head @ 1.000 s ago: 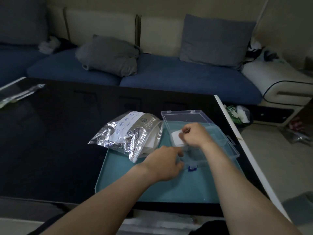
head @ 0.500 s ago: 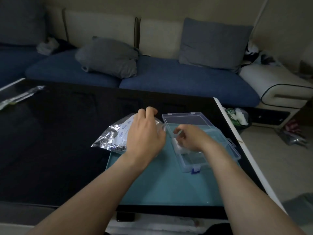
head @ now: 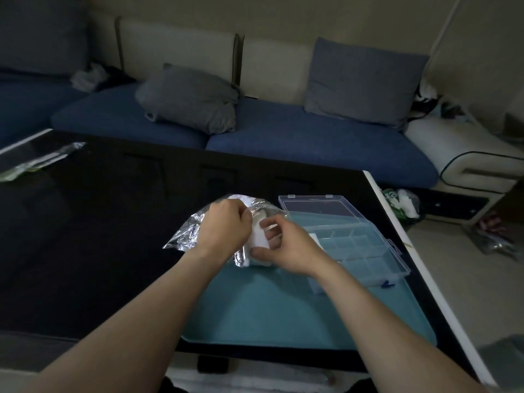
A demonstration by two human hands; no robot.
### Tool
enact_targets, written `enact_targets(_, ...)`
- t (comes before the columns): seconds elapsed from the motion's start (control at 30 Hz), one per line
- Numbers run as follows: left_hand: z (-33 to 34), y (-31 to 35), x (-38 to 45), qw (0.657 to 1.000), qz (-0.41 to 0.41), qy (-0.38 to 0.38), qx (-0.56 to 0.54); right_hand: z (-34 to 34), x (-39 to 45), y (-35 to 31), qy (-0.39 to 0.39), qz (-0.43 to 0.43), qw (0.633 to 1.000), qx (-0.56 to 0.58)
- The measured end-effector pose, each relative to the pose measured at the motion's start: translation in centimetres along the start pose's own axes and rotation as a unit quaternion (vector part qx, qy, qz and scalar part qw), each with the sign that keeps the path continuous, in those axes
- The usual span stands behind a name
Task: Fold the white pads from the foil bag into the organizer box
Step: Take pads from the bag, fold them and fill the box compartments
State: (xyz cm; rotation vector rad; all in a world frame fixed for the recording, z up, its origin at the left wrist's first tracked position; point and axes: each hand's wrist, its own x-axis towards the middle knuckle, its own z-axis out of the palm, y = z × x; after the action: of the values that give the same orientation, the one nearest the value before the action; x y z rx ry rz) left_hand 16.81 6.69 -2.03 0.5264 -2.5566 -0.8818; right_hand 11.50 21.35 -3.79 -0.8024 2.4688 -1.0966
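A crinkled silver foil bag (head: 185, 234) lies at the far left corner of a teal mat (head: 283, 316). My left hand (head: 224, 229) grips the bag's mouth. My right hand (head: 283, 246) pinches a white pad (head: 259, 236) right at that mouth, partly hidden by my fingers. To the right, a clear plastic organizer box (head: 365, 245) stands open with its lid (head: 320, 207) laid back. One white pad (head: 316, 238) lies in a compartment at the box's left side.
The mat lies on a glossy black table (head: 99, 236) whose white right edge (head: 419, 268) runs along the floor. A clear wrapper (head: 37, 160) sits at the table's far left. A blue sofa with grey cushions (head: 192, 97) stands behind.
My right hand left the organizer box and moved left to the bag's mouth, where it now holds a white pad. My left hand closed on the foil bag.
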Motion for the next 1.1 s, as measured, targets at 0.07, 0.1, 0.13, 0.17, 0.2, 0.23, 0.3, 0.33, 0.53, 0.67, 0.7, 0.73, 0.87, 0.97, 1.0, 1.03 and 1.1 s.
enact_targets(0.07, -0.1, -0.1, 0.1, 1.000, -0.013, 0.005, -0.023, 0.6, 0.3, -0.1, 0.026, -0.002, 1.000, 0.008)
enact_targets(0.1, -0.3, -0.1, 0.2, 0.999, -0.018, 0.005, -0.028, 0.8, 0.4, -0.2, 0.045, -0.001, 0.999, 0.024)
enact_targets(0.13, -0.4, -0.2, 0.2, 0.999, -0.024, 0.001, -0.032, 0.9, 0.5, -0.3, 0.065, 0.005, 0.997, 0.047)
enact_targets(0.17, -0.5, -0.3, 0.2, 0.999, -0.030, -0.005, -0.036, 1.1, 0.6, -0.4, 0.081, 0.014, 0.994, 0.072)
enact_targets(0.2, -0.6, -0.3, 0.2, 0.999, -0.035, -0.011, -0.040, 1.3, 0.7, -0.4, 0.091, 0.024, 0.991, 0.094)
enact_targets(0.23, -0.8, -0.4, 0.2, 0.998, -0.040, -0.016, -0.041, 1.6, 0.8, -0.3, 0.094, 0.031, 0.989, 0.111)
enact_targets(0.3, -0.9, -0.5, 0.2, 0.998, -0.055, -0.020, -0.039, 2.5, 0.9, -0.4, 0.090, 0.036, 0.990, 0.108)
enact_targets(0.33, -0.9, -0.6, 0.2, 0.997, -0.064, -0.018, -0.038, 2.9, 1.0, -0.3, 0.091, 0.032, 0.992, 0.086)
enact_targets(0.53, -0.7, -0.6, 0.1, 0.996, -0.081, -0.006, -0.042, 3.2, 1.0, -0.5, 0.069, 0.015, 0.997, -0.025)
enact_targets(0.67, -0.3, -0.9, 0.1, 0.995, -0.084, 0.000, -0.060, 3.0, 0.5, -0.6, 0.003, 0.009, 0.993, -0.118)
enact_targets(0.7, -0.3, -0.9, 0.1, 0.995, -0.082, 0.000, -0.059, 3.0, 0.3, -0.6, -0.001, 0.008, 0.993, -0.119)
enact_targets(0.73, -0.2, -1.0, 0.0, 0.995, -0.080, 0.002, -0.060, 2.8, 0.2, -0.5, 0.001, 0.004, 0.994, -0.107)
enact_targets(0.87, -0.4, -1.0, -0.1, 0.995, -0.065, 0.008, -0.071, 0.3, -0.1, 0.0, 0.042, -0.011, 0.998, 0.040)
enact_targets(0.97, -0.7, -0.8, -0.3, 0.996, -0.062, 0.001, -0.063, -2.3, -0.9, 0.8, 0.119, 0.007, 0.982, 0.148)
enact_targets(1.0, -0.8, -0.7, -0.4, 0.997, -0.059, -0.001, -0.057, -2.9, -1.3, 0.9, 0.139, 0.012, 0.973, 0.183)
enact_targets(1.03, -0.8, -0.5, -0.4, 0.997, -0.052, -0.005, -0.052, -3.4, -1.5, 1.1, 0.156, 0.019, 0.959, 0.235)
enact_targets(1.1, -0.7, 0.3, -0.8, 0.999, -0.028, -0.015, -0.029, -4.1, -1.7, 1.2, 0.189, 0.036, 0.900, 0.392)
